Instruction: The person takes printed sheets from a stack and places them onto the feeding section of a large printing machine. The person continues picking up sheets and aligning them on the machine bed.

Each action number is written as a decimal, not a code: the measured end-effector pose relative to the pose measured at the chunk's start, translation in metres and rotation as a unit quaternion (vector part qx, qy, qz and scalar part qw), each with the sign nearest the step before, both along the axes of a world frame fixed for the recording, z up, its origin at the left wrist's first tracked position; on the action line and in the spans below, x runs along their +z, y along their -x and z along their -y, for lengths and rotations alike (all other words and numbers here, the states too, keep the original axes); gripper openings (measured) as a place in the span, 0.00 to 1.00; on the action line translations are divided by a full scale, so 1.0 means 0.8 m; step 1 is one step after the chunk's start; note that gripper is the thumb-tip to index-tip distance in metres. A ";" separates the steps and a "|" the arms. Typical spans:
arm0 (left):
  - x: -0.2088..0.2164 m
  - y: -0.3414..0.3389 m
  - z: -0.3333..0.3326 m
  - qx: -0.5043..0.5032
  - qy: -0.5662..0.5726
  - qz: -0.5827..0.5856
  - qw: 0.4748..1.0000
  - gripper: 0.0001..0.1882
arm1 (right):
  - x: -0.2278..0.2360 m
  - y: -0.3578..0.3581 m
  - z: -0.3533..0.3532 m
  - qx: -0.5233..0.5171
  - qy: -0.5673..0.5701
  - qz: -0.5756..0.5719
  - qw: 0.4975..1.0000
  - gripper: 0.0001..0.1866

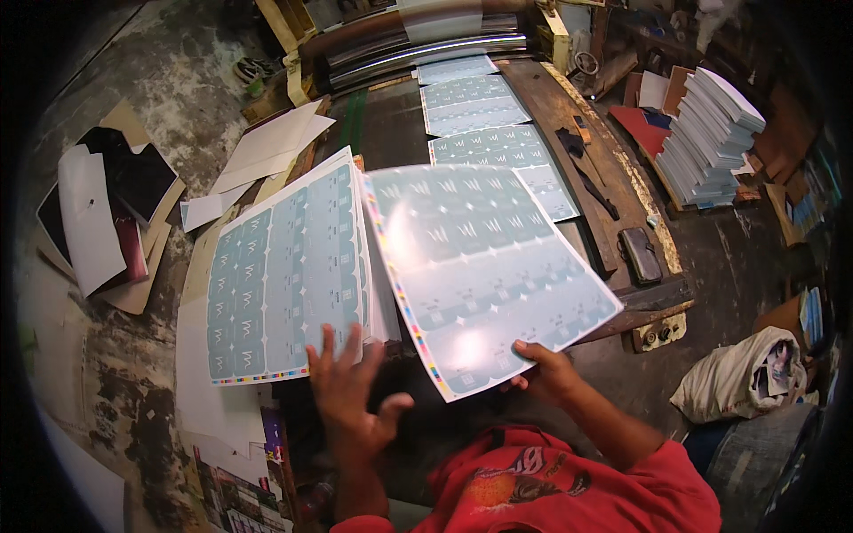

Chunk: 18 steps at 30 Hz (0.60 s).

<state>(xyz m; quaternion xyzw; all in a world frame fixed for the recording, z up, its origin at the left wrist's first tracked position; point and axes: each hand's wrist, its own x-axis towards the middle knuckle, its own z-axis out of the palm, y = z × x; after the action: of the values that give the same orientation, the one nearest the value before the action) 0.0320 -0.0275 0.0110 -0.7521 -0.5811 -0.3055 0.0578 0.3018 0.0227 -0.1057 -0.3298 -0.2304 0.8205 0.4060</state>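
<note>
A glossy printed sheet (498,258), pale blue and green with a strip of colour patches along one edge, is held up in front of me. My right hand (544,371) pinches its near edge, thumb on top. Fingers spread, my left hand (348,386) is raised by the near edge of a stack of similar printed sheets (284,275) to the left; whether it touches them I cannot tell. More printed sheets (502,147) lie in a row on the machine bed, partly hidden behind the held one.
A roller machine (426,58) stands at the far end. A dark pouch-like case (640,256) lies on the bed's right edge. At the right are a tall paper stack (711,133) and a stuffed cloth sack (737,377). Loose cardboard and paper (107,213) lie at the left.
</note>
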 end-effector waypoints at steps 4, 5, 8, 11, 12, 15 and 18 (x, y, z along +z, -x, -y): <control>-0.006 0.025 -0.014 0.083 0.014 0.001 0.996 0.27 | -0.086 -0.006 0.038 -0.006 0.083 0.036 0.996 0.18; -0.014 0.032 -0.015 0.085 0.017 0.004 0.996 0.25 | -0.100 -0.006 0.048 -0.013 0.091 0.055 0.994 0.18; -0.029 0.034 -0.012 0.111 -0.008 0.041 0.993 0.19 | -0.127 -0.009 0.067 -0.023 0.100 0.081 0.991 0.21; -0.022 0.032 -0.010 0.109 -0.004 0.081 0.991 0.16 | -0.142 -0.010 0.058 -0.033 0.110 0.065 0.991 0.24; -0.017 0.032 -0.009 0.103 0.005 0.093 0.990 0.15 | -0.145 -0.011 0.053 -0.039 0.117 0.062 0.990 0.25; -0.009 0.037 -0.006 0.082 0.024 0.128 0.988 0.15 | -0.137 -0.007 0.021 -0.054 0.120 0.046 0.990 0.28; -0.014 0.040 -0.007 0.098 0.015 0.233 0.967 0.17 | -0.146 -0.005 -0.010 -0.064 0.101 0.033 0.992 0.31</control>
<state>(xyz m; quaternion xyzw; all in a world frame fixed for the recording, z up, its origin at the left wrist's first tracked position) -0.0001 -0.0221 -0.0006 -0.6004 -0.6537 -0.4566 -0.0607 0.3057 0.0310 -0.2224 -0.4100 -0.1386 0.8007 0.4142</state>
